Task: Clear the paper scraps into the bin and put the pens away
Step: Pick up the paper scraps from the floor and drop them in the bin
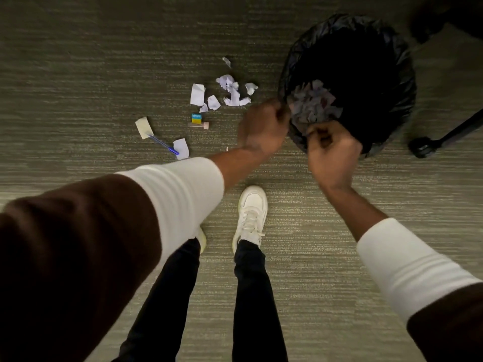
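A bunch of torn paper scraps (312, 104) hangs over the near rim of the black-lined bin (386, 61), pinched between both hands. My left hand (262, 124) grips it from the left, just outside the rim. My right hand (332, 150) holds it from below, fingers curled. More white scraps (230, 92) lie scattered on the carpet to the left of the bin. A blue pen (163, 145) lies further left between a cream slip (143, 127) and a white scrap (181, 148).
A small blue-and-yellow block (196, 118) and a pale stubby stick (198, 124) lie on the carpet below the scraps. A chair leg with a castor (423, 147) sits right of the bin. My white shoe (251, 214) stands near the bin.
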A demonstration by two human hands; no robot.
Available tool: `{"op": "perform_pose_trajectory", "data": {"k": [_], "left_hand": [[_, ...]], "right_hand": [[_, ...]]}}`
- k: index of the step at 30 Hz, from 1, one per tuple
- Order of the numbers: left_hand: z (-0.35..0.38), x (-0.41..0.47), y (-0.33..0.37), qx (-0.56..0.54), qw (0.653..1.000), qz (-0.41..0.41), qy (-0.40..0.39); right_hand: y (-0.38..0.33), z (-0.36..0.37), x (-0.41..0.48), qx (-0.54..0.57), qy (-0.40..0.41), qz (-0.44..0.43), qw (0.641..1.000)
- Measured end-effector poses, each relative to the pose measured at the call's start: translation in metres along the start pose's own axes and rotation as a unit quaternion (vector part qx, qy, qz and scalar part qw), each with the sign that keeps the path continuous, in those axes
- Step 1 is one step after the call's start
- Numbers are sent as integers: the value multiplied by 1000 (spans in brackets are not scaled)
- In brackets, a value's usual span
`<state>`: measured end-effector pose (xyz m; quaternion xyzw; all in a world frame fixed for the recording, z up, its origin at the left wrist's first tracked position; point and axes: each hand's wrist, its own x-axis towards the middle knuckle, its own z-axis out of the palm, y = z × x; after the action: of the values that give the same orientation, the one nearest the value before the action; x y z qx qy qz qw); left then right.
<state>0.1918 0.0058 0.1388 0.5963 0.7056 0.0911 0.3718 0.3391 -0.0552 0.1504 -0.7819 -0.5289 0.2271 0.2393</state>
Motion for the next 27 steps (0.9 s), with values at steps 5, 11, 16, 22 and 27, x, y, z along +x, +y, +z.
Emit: {"op": "perform_pose_trajectory", "data": {"k": [5,11,16,22,27], "left_hand": [[-16,-4,-81,64,998,-19,17],[-19,14,-177,143,989,-34,6],[-3,67,-244,167,984,-54,3],[22,128,-275,225,973,-13,-53],[47,168,-287,205,978,5,-37]], "right_hand": [[-19,58,-35,7,-124,-98,987],[5,144,-40,-117,-276,-80,951],[41,223,-15,-192,-294,9,936],[74,297,23,-109,-224,49,967],[84,323,39,-112,-193,16,975]]}}
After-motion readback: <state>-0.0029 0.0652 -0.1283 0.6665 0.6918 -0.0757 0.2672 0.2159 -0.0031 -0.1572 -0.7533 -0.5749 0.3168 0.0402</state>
